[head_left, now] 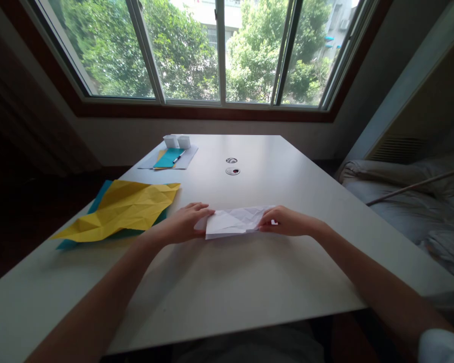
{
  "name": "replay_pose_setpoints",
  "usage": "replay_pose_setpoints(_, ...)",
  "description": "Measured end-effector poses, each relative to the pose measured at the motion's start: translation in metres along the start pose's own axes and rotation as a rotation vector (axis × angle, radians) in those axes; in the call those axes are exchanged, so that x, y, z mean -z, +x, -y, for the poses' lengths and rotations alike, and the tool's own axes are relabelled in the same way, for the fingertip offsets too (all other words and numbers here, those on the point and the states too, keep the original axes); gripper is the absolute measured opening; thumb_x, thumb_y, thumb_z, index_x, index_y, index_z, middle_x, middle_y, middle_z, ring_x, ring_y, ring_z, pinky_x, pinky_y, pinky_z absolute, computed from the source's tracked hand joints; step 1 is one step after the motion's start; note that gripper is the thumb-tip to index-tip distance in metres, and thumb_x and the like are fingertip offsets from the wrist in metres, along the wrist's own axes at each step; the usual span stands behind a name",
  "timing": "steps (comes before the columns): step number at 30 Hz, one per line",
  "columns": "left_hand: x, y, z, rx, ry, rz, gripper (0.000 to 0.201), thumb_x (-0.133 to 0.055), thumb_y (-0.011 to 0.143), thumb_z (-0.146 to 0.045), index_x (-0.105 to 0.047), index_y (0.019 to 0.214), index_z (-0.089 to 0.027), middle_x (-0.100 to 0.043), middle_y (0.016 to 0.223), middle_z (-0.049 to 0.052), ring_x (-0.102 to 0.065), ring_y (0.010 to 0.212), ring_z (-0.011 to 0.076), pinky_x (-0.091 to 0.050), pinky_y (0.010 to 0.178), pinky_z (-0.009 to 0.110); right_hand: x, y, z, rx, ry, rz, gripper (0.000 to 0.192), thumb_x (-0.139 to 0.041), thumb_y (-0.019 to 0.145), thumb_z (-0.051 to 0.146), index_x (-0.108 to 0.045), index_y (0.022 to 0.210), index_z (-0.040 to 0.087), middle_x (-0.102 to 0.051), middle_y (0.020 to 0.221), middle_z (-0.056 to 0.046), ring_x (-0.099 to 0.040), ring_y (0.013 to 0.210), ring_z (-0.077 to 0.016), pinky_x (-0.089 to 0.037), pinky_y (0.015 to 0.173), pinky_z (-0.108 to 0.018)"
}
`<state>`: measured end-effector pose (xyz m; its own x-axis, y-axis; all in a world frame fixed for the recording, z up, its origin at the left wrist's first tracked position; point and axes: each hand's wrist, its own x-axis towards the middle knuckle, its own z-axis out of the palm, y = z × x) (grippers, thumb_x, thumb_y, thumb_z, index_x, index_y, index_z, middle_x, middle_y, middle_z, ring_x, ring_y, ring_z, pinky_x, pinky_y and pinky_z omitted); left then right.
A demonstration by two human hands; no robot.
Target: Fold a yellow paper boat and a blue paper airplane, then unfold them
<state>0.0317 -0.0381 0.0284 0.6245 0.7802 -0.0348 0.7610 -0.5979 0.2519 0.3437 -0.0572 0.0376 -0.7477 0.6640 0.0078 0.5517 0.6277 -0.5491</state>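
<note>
A folded sheet of white paper (pixel 230 223) with creases across it is held low over the white table (pixel 227 282), in front of me. My left hand (pixel 187 222) grips its left end, thumb and fingers on either side of the edge. At the right end, my right hand (pixel 283 221) pinches the paper between thumb and fingers. Left of my left hand lies a creased yellow sheet of paper (pixel 132 206). Beneath the yellow sheet, a teal sheet (pixel 102 197) shows at the edges.
Toward the far left of the table stand two small white containers (pixel 183 142). Near them lie a teal paper pad (pixel 168 158), a pen (pixel 179 157) and white sheets (pixel 190 160). Two round discs (pixel 232 171) sit mid-table. A cushioned seat (pixel 386 186) stands at the right.
</note>
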Motion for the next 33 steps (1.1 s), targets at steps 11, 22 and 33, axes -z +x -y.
replay_pose_setpoints(11, 0.007, 0.001, -0.004, 0.21, 0.22, -0.275, 0.053, -0.036, 0.082, -0.018, -0.034, 0.135, -0.018, -0.052, 0.125, 0.01, -0.052, 0.109, 0.0257, -0.044, 0.087, 0.039, 0.005, 0.008, 0.003, -0.295, 0.617, -0.388, 0.033, -0.06, 0.073, 0.046, -0.066, 0.081, 0.015, -0.064, 0.072, -0.002, -0.056, 0.064, -0.0131, -0.043, 0.058, -0.025)
replay_pose_setpoints(22, -0.031, 0.015, -0.041, -0.065, 0.13, -0.191, 0.042, -0.034, 0.09, -0.04, -0.045, 0.127, -0.024, -0.042, 0.136, 0.009, -0.042, 0.121, 0.0266, -0.033, 0.1, 0.045, 0.007, -0.005, -0.031, -0.588, 0.508, -0.244, 0.041, -0.059, 0.077, 0.036, -0.055, 0.112, 0.015, -0.066, 0.078, -0.006, -0.059, 0.059, -0.0134, -0.051, 0.058, -0.027)
replay_pose_setpoints(33, -0.042, 0.015, -0.043, -0.109, 0.055, 0.066, 0.052, -0.02, 0.092, -0.048, -0.018, 0.141, -0.031, -0.011, 0.15, 0.004, -0.009, 0.137, 0.024, -0.012, 0.107, 0.051, -0.03, 0.01, -0.005, -0.232, -0.433, -0.169, 0.056, -0.03, 0.089, 0.05, -0.029, 0.138, 0.023, -0.023, 0.147, -0.008, -0.015, 0.135, -0.0277, -0.009, 0.106, -0.057)
